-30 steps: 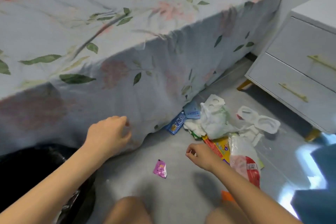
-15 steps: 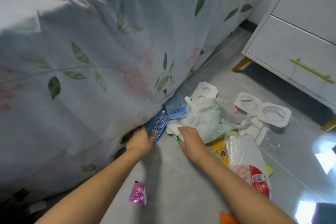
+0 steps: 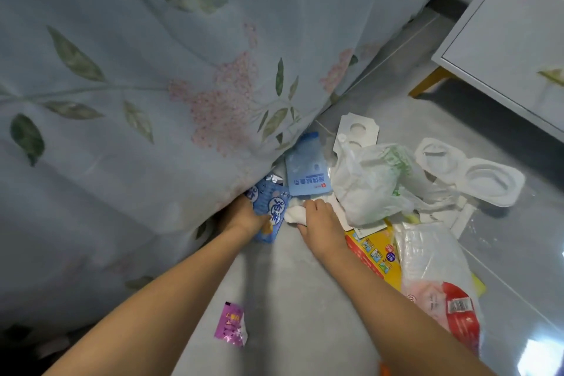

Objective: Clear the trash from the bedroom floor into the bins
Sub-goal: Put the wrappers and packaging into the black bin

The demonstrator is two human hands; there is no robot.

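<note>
Two hands down at the bed's edge: left hand (image 3: 241, 217) gripping a blue patterned wrapper (image 3: 270, 207) under the floral bedsheet (image 3: 152, 101), right hand (image 3: 320, 223) clutching a white crumpled tissue (image 3: 294, 214) on the grey floor (image 3: 290, 299). Beside them, a white plastic bag (image 3: 369, 186), light-blue sachet (image 3: 306, 172), moulded trays (image 3: 476, 175). Nearer, alone, a pink wrapper (image 3: 232, 325). Far right, a white nightstand (image 3: 512, 40).
</note>
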